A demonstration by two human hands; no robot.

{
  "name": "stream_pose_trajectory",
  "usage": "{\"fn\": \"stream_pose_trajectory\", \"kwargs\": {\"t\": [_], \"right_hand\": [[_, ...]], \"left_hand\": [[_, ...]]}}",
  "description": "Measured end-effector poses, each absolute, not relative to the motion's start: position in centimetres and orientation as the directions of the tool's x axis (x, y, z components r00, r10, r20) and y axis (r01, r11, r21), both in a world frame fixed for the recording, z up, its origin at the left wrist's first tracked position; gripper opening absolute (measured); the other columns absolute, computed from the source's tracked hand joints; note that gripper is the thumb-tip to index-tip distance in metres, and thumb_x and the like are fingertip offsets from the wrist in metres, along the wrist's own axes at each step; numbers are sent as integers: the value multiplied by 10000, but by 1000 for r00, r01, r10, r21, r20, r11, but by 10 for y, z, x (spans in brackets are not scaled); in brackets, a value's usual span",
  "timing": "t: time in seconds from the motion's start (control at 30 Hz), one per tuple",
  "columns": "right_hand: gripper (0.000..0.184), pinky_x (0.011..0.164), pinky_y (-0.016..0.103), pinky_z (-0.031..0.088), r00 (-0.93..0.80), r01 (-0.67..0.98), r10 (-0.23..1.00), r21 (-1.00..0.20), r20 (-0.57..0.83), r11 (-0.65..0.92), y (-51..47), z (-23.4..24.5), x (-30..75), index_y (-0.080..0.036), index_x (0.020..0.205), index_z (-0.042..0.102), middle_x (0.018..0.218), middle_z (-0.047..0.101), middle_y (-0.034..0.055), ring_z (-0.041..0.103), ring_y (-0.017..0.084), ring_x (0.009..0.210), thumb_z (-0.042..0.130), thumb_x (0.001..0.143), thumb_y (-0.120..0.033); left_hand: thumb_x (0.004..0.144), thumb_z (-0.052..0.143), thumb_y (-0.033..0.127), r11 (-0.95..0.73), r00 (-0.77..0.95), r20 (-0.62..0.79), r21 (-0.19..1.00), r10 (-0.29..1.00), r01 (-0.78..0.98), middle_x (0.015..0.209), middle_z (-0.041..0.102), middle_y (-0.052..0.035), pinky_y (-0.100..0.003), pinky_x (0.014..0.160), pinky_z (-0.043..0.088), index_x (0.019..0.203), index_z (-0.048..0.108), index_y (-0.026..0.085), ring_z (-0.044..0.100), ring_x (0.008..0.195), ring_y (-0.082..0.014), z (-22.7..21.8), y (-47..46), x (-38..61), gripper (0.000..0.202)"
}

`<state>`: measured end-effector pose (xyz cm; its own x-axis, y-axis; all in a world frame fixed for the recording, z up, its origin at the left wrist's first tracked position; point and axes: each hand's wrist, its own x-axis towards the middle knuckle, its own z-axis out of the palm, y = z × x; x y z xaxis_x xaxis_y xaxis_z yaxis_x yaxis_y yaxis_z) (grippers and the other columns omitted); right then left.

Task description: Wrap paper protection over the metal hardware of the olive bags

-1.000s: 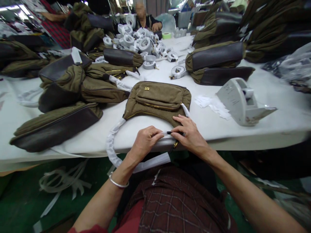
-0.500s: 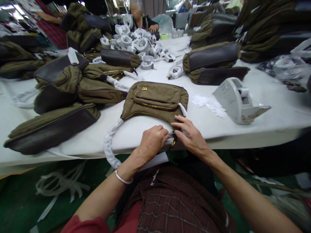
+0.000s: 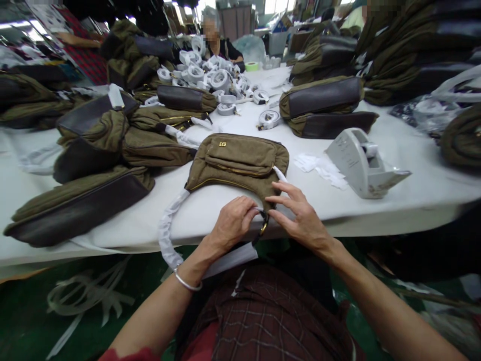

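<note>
An olive-brown fabric shoulder bag (image 3: 240, 155) with a gold emblem and gold zips lies at the table's front edge. Its handle (image 3: 169, 235) is wrapped in white paper and loops over the edge towards me. My left hand (image 3: 233, 223) is closed, thumb against fingers, on a small white strip beside the bag's lower right corner. At that same corner my right hand (image 3: 296, 215) has its fingers somewhat apart, with thumb and fingertips gripping the bag's edge. Just below them hangs a gold ring (image 3: 264, 226). The exact pinch points are partly hidden.
A grey tape dispenser (image 3: 366, 163) stands to the right beside white paper slips (image 3: 321, 168). More olive bags (image 3: 82, 205) lie left and right. Coiled white-wrapped straps (image 3: 220, 77) are heaped at the back, before a seated person (image 3: 227, 50). Pale strips (image 3: 86, 291) lie on the floor.
The view has shifted slightly. My left thumb and fingers have moved a little at the bag's corner, and the gold ring hangs more freely below. The bag stays in place.
</note>
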<state>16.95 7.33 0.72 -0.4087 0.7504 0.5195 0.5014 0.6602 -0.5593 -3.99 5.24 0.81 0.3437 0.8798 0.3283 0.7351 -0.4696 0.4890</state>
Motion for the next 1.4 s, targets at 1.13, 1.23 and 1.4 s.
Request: {"fn": "stream_pose_trajectory", "kwargs": {"t": [1.13,1.23,1.4], "right_hand": [[106,815,383,480,-597,580,741,-472,309,664,78,14,132,-196,737,709,956,680,59,590,203,882,667,829,-166],[115,812,381,485,-593,575,744,-485,307,659,79,14,134,-192,722,711,955,689,58,596,203,885,667,819,-147],[106,805,357,485,-685,555,685,-430,249,711,84,25,136,-208,844,736,959,701,48,610,197,863,632,864,-201]], "left_hand": [[924,536,227,-422,380,206,611,902,670,948,676,-23,-270,771,477,1030,566,214,641,835,-162,11,40,-60,111],[873,544,146,-403,353,208,607,912,685,912,664,-18,-266,758,465,1008,573,209,624,809,-159,10,38,-63,151],[837,524,109,-368,296,222,649,929,666,771,621,22,-232,688,424,867,582,203,564,695,-124,6,39,-56,115]]}}
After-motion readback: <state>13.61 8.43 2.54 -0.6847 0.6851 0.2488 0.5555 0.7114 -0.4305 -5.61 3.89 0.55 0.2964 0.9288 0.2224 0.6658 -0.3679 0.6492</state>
